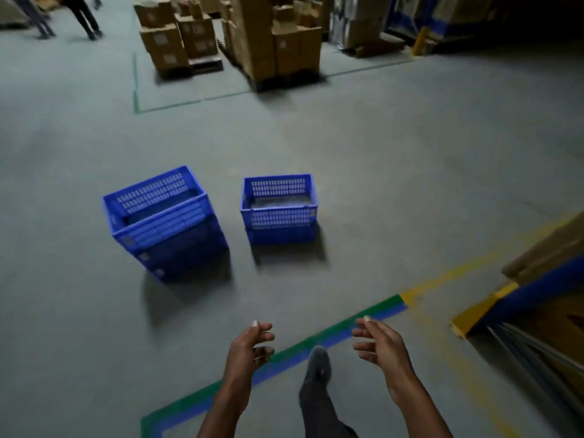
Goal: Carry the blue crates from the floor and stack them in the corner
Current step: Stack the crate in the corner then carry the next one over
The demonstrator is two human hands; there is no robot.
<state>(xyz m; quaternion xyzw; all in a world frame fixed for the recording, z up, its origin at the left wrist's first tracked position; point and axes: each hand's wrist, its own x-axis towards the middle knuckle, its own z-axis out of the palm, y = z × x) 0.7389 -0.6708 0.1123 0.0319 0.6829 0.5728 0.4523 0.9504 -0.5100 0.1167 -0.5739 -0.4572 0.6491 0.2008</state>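
A stack of blue slatted crates stands on the grey floor at centre left. A single blue crate sits on the floor just to its right, empty as far as I can see. My left hand and my right hand are held out in front of me, low in the view, well short of the crates. Both hands hold nothing, with fingers loosely curled and palms facing each other.
My foot steps over a green and blue floor tape line. Pallets of cardboard boxes stand at the back. A blue and yellow rack with cartons is at the right. People's legs show far top left.
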